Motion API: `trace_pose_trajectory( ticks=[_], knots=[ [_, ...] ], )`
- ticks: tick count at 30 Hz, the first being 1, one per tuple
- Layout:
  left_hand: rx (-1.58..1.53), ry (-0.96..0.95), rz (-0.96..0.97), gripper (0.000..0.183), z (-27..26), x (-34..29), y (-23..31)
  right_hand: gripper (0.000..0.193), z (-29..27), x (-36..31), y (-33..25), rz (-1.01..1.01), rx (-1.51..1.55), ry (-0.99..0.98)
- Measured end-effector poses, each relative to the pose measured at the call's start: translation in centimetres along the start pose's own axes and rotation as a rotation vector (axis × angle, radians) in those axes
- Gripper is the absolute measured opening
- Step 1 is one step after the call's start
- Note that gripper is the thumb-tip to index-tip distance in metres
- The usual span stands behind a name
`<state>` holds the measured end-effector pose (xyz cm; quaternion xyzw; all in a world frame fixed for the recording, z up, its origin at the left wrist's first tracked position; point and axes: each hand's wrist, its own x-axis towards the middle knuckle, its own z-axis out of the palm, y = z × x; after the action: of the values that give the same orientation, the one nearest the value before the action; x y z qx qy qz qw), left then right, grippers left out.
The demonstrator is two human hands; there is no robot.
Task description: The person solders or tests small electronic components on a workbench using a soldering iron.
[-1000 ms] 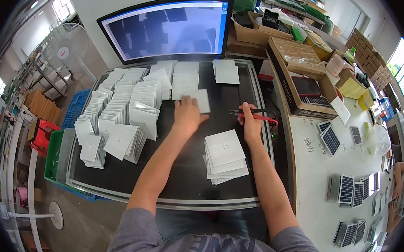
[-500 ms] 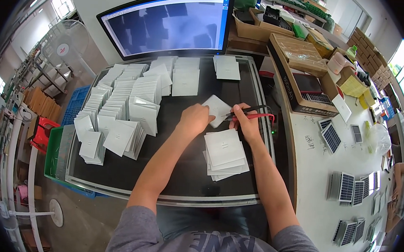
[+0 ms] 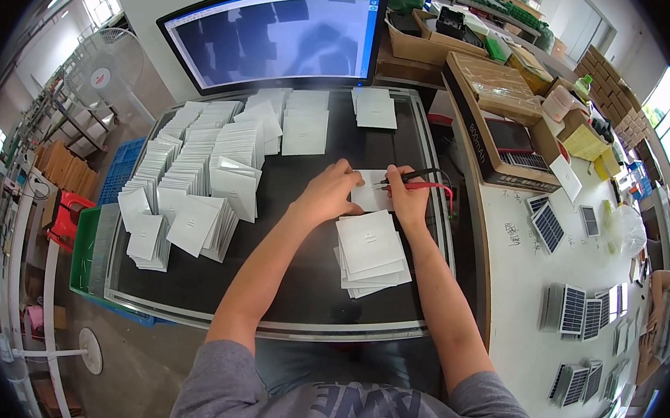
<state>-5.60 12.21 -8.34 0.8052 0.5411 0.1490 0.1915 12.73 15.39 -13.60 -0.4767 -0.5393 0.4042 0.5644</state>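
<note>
A small white square panel (image 3: 368, 199) with small marks near its middle lies flat on the dark tabletop. My left hand (image 3: 327, 191) grips its left edge, thumb and fingers apart along that side. In my right hand (image 3: 408, 202) are a red test probe (image 3: 424, 186) and a black test probe (image 3: 421, 173), held together like a pen. Their tips point left over the panel's marks; whether they touch cannot be made out. Just below is a loose stack of similar white panels (image 3: 370, 246), face marks up.
Rows of white panels (image 3: 234, 151) stand packed on the table's left half. A smaller pile (image 3: 376, 109) lies at the far right, near the monitor (image 3: 277, 38). On the right, a white bench (image 3: 524, 277) carries a cardboard box (image 3: 503, 135) and solar panels (image 3: 574, 311).
The panel has gone from tilted to lying square and flat. My left hand has opened wider along its left edge, and the right hand with the probes has turned inward over it.
</note>
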Motion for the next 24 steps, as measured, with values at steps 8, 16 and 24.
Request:
trace_pose_trajectory(
  ticks=[8,16,24],
  knots=[
    [0.019,0.035,0.151,0.061,0.9,0.8,-2.0,0.025,0.0,0.2,0.5,-0.013,-0.15,-0.009],
    [0.023,0.033,0.177,0.07,1.1,1.1,-2.1,0.025,0.1,0.1,0.4,-0.039,-0.154,-0.043],
    [-0.011,0.01,0.189,0.069,0.6,1.0,-1.5,0.025,0.1,-0.2,0.0,-0.034,-0.166,-0.077]
  ],
)
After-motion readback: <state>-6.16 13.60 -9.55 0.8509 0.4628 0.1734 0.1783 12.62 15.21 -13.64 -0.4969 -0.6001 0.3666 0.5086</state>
